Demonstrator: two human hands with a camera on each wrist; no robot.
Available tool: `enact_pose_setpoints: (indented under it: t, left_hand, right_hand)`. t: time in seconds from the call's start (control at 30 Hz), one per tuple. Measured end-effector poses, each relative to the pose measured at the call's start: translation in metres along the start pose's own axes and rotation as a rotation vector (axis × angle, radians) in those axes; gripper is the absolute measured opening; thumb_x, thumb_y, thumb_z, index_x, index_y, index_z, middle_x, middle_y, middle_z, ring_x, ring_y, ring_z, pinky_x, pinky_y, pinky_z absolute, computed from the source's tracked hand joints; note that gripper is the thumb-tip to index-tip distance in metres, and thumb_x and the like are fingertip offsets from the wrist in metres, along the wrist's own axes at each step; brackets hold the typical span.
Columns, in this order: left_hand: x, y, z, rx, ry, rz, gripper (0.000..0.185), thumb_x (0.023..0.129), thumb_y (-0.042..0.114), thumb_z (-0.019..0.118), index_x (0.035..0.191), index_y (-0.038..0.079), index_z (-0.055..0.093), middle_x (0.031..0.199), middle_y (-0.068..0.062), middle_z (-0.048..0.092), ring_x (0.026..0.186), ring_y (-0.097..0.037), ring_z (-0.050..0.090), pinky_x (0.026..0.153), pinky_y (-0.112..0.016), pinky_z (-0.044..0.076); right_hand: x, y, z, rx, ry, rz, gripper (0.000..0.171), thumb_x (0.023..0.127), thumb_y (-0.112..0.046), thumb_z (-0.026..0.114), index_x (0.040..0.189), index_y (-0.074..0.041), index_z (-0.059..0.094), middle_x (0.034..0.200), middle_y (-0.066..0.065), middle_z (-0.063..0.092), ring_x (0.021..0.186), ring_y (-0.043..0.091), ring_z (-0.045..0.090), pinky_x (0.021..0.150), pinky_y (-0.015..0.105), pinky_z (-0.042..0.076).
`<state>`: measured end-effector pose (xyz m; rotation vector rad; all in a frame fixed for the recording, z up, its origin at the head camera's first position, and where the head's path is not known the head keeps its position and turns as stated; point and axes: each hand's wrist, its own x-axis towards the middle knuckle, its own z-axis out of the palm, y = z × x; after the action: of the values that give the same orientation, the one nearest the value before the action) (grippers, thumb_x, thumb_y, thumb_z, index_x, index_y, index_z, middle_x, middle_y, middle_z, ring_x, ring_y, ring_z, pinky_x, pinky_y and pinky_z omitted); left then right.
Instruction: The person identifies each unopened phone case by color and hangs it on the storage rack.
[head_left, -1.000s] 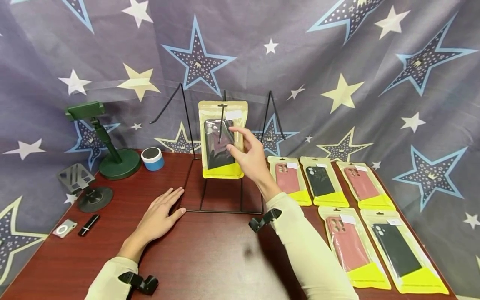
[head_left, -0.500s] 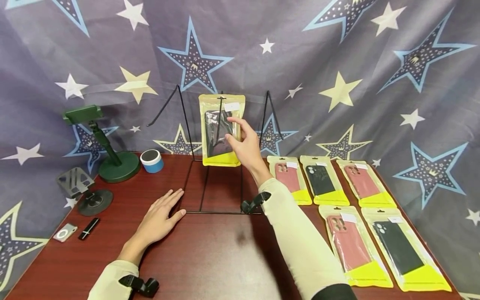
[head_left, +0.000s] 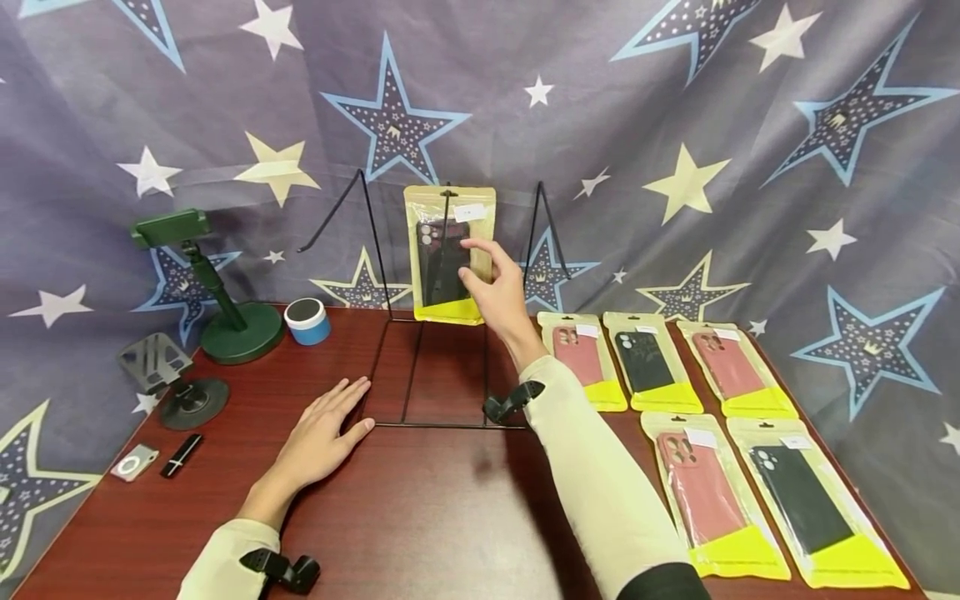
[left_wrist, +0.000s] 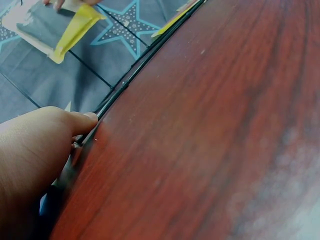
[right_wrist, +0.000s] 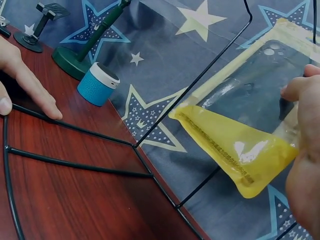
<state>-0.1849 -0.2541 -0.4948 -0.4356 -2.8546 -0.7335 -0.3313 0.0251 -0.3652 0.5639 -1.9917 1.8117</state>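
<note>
A yellow-edged clear pack with a black phone case hangs on the middle hook of a black wire rack at the back of the red-brown table. My right hand is raised to it and pinches its right edge, as the right wrist view shows on the pack. My left hand lies flat on the table. Its fingertips touch the front left corner of the rack's base wire.
Several packed phone cases, pink and black, lie in two rows on the table's right side. At the left stand a green phone holder, a blue round speaker, a grey folding stand and a small silver device.
My right hand has carried the pack up and back. It now hangs more upright on the hook. The left hand has stayed put.
</note>
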Motion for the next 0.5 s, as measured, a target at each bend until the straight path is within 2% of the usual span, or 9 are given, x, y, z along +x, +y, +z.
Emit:
enact_pose_setpoints:
  t: [0.13, 0.2, 0.27, 0.33, 0.37, 0.43, 0.5]
  left_hand:
    - [0.001, -0.001, 0.001, 0.000, -0.009, -0.003, 0.063, 0.103, 0.034, 0.062, 0.157, 0.007, 0.044, 0.163, -0.018, 0.043, 0.154, -0.043, 0.033, 0.121, -0.065, 0.024]
    - [0.002, -0.002, 0.001, 0.003, -0.008, 0.001, 0.063, 0.103, 0.034, 0.062, 0.157, 0.007, 0.044, 0.162, -0.018, 0.043, 0.154, -0.044, 0.033, 0.121, -0.065, 0.024]
    - [0.002, -0.001, 0.002, 0.002, -0.005, 0.005, 0.063, 0.103, 0.034, 0.062, 0.157, 0.007, 0.044, 0.162, -0.019, 0.044, 0.154, -0.044, 0.033, 0.121, -0.065, 0.024]
    - [0.002, -0.002, 0.002, 0.001, -0.001, 0.009, 0.063, 0.103, 0.034, 0.062, 0.156, 0.006, 0.045, 0.162, -0.019, 0.044, 0.153, -0.045, 0.033, 0.121, -0.066, 0.025]
    - [0.002, -0.002, 0.002, 0.000, -0.003, 0.007, 0.063, 0.103, 0.034, 0.062, 0.156, 0.007, 0.045, 0.162, -0.019, 0.044, 0.153, -0.045, 0.033, 0.121, -0.066, 0.025]
    - [0.002, -0.002, 0.002, -0.002, -0.009, 0.000, 0.063, 0.103, 0.034, 0.062, 0.157, 0.007, 0.044, 0.162, -0.018, 0.044, 0.154, -0.044, 0.033, 0.121, -0.065, 0.024]
    - [0.002, -0.002, 0.001, 0.000, -0.015, -0.007, 0.063, 0.103, 0.035, 0.062, 0.157, 0.007, 0.044, 0.163, -0.018, 0.043, 0.154, -0.044, 0.032, 0.122, -0.065, 0.024]
  right_hand:
    - [-0.005, 0.004, -0.005, 0.082, 0.026, 0.000, 0.037, 0.090, 0.009, 0.069, 0.126, 0.002, 0.068, 0.123, 0.021, 0.068, 0.067, 0.007, 0.050, 0.057, 0.016, 0.039]
    - [-0.005, 0.012, -0.010, 0.110, 0.041, -0.005, 0.037, 0.089, 0.009, 0.070, 0.126, 0.002, 0.069, 0.108, 0.019, 0.068, 0.070, 0.008, 0.051, 0.059, 0.016, 0.039]
    - [-0.006, 0.020, -0.016, 0.102, 0.054, -0.010, 0.037, 0.089, 0.007, 0.072, 0.125, -0.002, 0.071, 0.088, 0.011, 0.062, 0.063, 0.007, 0.044, 0.056, 0.017, 0.035]
    - [-0.006, 0.026, -0.023, 0.087, 0.064, -0.012, 0.038, 0.088, 0.005, 0.074, 0.125, -0.005, 0.072, 0.088, 0.000, 0.060, 0.063, 0.004, 0.045, 0.057, 0.016, 0.036]
    - [-0.007, 0.029, -0.026, 0.079, 0.067, -0.015, 0.038, 0.088, 0.004, 0.075, 0.125, -0.005, 0.071, 0.088, 0.001, 0.062, 0.062, 0.004, 0.046, 0.057, 0.016, 0.036]
    - [-0.008, 0.033, -0.033, 0.096, 0.068, -0.016, 0.037, 0.088, 0.006, 0.074, 0.125, -0.002, 0.070, 0.098, 0.008, 0.070, 0.073, 0.003, 0.058, 0.065, 0.015, 0.043]
    - [-0.010, 0.036, -0.039, 0.135, 0.064, -0.010, 0.037, 0.089, 0.008, 0.072, 0.126, 0.003, 0.067, 0.118, 0.016, 0.072, 0.089, 0.002, 0.067, 0.076, 0.015, 0.051]
